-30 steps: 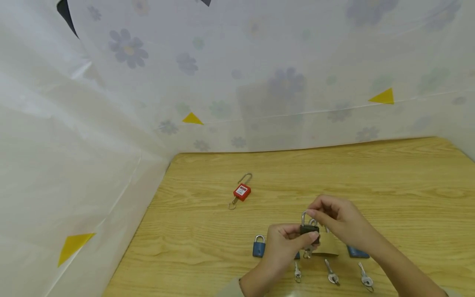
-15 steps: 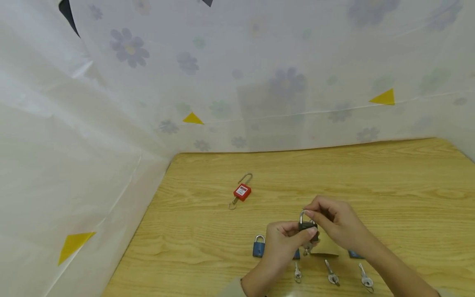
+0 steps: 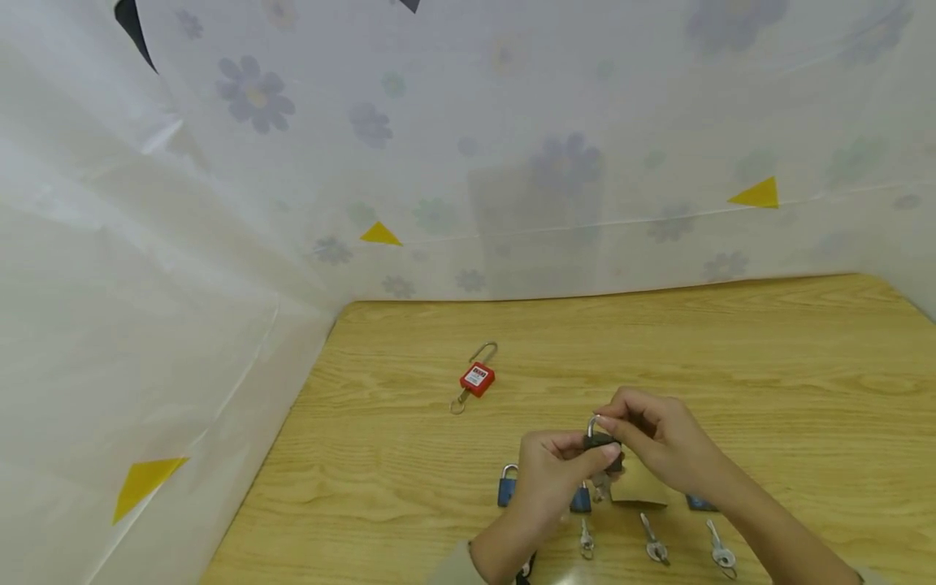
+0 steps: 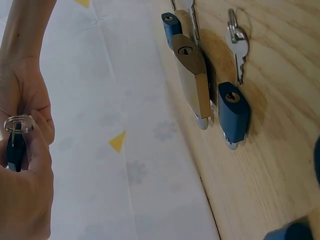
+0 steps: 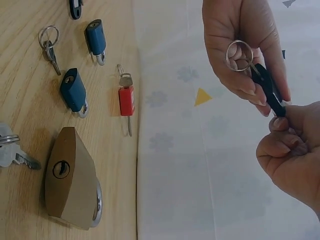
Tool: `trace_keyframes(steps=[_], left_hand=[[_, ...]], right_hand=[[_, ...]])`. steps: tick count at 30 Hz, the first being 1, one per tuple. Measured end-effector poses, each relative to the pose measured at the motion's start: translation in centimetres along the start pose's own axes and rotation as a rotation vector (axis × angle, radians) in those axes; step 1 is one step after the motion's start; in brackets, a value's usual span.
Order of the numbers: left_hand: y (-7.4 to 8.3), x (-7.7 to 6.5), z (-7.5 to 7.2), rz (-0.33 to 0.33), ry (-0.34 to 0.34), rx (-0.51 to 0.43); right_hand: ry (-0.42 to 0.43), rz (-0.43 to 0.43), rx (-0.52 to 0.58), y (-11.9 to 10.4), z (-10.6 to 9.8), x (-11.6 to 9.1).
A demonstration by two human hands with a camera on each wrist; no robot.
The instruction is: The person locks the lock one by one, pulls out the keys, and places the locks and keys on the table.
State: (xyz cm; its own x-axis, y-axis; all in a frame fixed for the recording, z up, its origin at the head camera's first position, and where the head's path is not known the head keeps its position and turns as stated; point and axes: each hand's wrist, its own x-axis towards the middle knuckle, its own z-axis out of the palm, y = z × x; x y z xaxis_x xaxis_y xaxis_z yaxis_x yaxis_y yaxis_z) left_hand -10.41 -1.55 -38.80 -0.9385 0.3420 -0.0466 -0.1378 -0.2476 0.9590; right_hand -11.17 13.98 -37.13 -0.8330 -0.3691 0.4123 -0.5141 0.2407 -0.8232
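Observation:
My left hand [image 3: 550, 479] grips the body of a small black padlock [image 3: 595, 440], thumb across its front. With thumb and fingertips, my right hand [image 3: 661, 439] pinches the padlock's metal shackle [image 3: 591, 426] from above. A key on a split ring [image 5: 240, 56] hangs from the padlock's underside. Both hands are raised over the table, in front of a large brass-coloured padlock [image 3: 639, 486]. In the left wrist view, fingers largely cover the black padlock. Whether the shackle is locked into the body cannot be seen.
Blue padlocks [image 3: 507, 491] stand in a row with the brass one. Loose keys [image 3: 587, 536] lie in front of them. Farther back lies a red padlock [image 3: 478, 379], shackle raised and key inserted. White sheeting [image 3: 512, 162] encloses the table's back and left.
Both hands have shifted slightly left with the black padlock, which now tilts more. A dark object now shows below the left wrist, and more of a blue padlock appears beside the left hand.

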Motion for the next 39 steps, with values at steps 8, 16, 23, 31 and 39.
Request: trace_keyframes(steps=[8,16,23,31,39], left_hand=[[0.1,0.2,0.0,0.003,-0.034,0.0],[0.4,0.3,0.0,-0.014,-0.032,0.013],[0.7,0.7,0.0,-0.063,0.102,-0.042],[0.8,1.5,-0.4,-0.05,0.199,-0.052],[0.7,1.8,-0.5,0.002,0.222,-0.038]], right_hand=[[-0.001,0.02,0.021,0.1,-0.2,-0.1],[0.074,0.039,-0.064,-0.3,-0.4,-0.1],[0.323,0.315,-0.004,0.1,1.0,-0.7],[0.203,0.638,0.411,1.3,4.0,-2.7],[0.316,0.529,0.263,0.5,5.8,-2.9]])
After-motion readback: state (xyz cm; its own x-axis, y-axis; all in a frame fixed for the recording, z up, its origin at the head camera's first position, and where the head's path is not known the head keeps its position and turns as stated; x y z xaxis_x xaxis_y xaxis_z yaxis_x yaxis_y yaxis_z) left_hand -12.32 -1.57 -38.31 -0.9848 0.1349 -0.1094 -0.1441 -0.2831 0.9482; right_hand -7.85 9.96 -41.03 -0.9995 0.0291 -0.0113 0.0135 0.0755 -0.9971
